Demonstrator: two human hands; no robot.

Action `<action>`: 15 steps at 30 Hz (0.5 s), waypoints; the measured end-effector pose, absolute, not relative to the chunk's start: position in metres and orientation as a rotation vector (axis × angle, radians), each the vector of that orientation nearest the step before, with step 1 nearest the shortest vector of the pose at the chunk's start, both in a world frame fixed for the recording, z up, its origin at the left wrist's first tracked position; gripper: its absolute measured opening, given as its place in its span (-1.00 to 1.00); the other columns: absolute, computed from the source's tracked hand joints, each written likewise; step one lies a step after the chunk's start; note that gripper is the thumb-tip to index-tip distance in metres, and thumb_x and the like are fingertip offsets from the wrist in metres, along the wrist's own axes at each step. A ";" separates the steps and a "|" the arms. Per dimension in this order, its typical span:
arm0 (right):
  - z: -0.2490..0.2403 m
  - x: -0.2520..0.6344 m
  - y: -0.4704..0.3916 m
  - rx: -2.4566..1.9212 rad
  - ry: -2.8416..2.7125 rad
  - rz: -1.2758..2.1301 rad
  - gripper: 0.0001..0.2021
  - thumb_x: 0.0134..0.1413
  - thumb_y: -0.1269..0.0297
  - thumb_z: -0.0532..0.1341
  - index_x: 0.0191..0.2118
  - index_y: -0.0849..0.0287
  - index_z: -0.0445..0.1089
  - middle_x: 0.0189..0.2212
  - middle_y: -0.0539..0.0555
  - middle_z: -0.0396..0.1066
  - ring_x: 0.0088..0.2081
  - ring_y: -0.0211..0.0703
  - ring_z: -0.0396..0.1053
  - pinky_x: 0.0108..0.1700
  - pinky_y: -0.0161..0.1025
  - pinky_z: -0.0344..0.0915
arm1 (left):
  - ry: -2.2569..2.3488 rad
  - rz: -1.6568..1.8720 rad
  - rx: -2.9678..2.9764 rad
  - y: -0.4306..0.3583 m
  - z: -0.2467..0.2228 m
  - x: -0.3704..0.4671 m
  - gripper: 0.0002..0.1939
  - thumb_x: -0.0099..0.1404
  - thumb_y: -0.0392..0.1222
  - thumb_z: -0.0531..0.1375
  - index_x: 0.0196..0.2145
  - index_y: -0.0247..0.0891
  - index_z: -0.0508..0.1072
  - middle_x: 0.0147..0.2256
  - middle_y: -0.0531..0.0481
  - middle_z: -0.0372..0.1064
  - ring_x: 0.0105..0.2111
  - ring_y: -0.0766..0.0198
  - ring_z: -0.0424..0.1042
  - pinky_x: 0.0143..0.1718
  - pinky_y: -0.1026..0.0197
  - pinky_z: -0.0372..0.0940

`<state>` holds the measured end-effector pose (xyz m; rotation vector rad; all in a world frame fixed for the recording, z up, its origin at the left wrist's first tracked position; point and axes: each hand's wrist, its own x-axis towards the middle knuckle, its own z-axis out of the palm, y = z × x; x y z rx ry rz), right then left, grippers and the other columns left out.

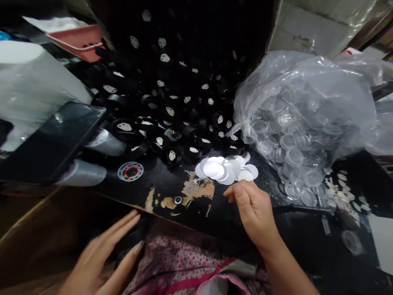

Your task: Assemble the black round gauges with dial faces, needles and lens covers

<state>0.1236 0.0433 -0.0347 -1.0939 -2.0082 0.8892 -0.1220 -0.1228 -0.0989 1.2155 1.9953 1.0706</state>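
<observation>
Apparently mid-batch, bench work centers on a pile of white discs (215,169) on a black tabletop (166,186). Black round cases (172,162) fitted with pale plates (170,111) crowd behind the pile; the discs lie loose and clear plastic rounds (294,157) sit bagged to its right, suggesting plenty remains. Just in front of the pile, the right hand (253,211) curls its fingers inward; whether they pinch anything cannot be told. Well left of the pile, the left hand (98,256) spreads loosely, thumb apart, no held item discernible.
</observation>
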 end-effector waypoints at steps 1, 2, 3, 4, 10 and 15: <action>-0.035 0.122 0.043 -1.071 -2.039 0.900 -0.63 0.44 0.21 0.03 -0.37 0.16 0.45 -0.49 -0.02 0.44 -0.38 -0.25 0.38 -0.26 -0.27 0.16 | 2.103 1.050 1.418 -0.120 -0.096 -0.127 -0.51 0.26 -0.02 0.33 0.15 0.18 0.47 0.28 0.07 0.31 0.32 -0.22 0.15 0.39 -0.28 -0.16; -0.034 0.118 0.043 -1.016 -2.104 0.919 -0.64 0.43 0.21 0.05 -0.39 0.16 0.44 -0.49 -0.02 0.44 -0.39 -0.25 0.37 -0.26 -0.26 0.16 | 2.150 1.039 1.592 -0.109 -0.093 -0.128 -0.49 0.30 -0.03 0.29 0.20 0.16 0.41 0.30 0.03 0.26 0.33 -0.22 0.12 0.38 -0.31 -0.16; -0.034 0.115 0.042 -0.944 -2.178 0.932 -0.64 0.42 0.22 0.06 -0.40 0.17 0.43 -0.49 -0.02 0.44 -0.40 -0.25 0.36 -0.27 -0.26 0.15 | 2.142 1.048 1.743 -0.093 -0.090 -0.126 -0.46 0.35 -0.06 0.25 0.26 0.14 0.34 0.29 -0.01 0.28 0.31 -0.18 0.17 0.35 -0.30 -0.08; -0.033 0.112 0.041 -0.882 -2.238 0.938 -0.65 0.42 0.22 0.07 -0.41 0.17 0.42 -0.50 -0.02 0.43 -0.41 -0.25 0.35 -0.27 -0.25 0.14 | 2.108 1.086 1.854 -0.072 -0.088 -0.123 -0.42 0.39 -0.10 0.21 0.32 0.12 0.24 0.26 -0.04 0.32 0.26 -0.11 0.26 0.32 -0.24 0.04; -0.032 0.128 0.038 -1.072 -2.146 0.993 -0.66 0.40 0.23 0.08 -0.40 0.16 0.44 -0.53 -0.05 0.40 -0.46 -0.27 0.31 -0.28 -0.26 0.14 | 2.010 0.943 2.289 0.034 -0.092 -0.135 -0.44 0.45 -0.17 0.12 0.36 -0.18 0.18 0.31 -0.17 0.25 0.29 -0.11 0.22 0.30 -0.22 0.09; -0.037 0.124 0.036 -1.184 -2.050 1.153 -0.76 0.34 0.18 0.16 -0.31 0.15 0.49 -0.46 -0.04 0.42 -0.40 -0.26 0.32 -0.26 -0.27 0.17 | 2.004 1.054 2.308 0.020 -0.088 -0.128 -0.41 0.41 -0.16 0.20 0.34 -0.22 0.21 0.19 -0.22 0.36 0.25 -0.11 0.25 0.33 -0.21 0.05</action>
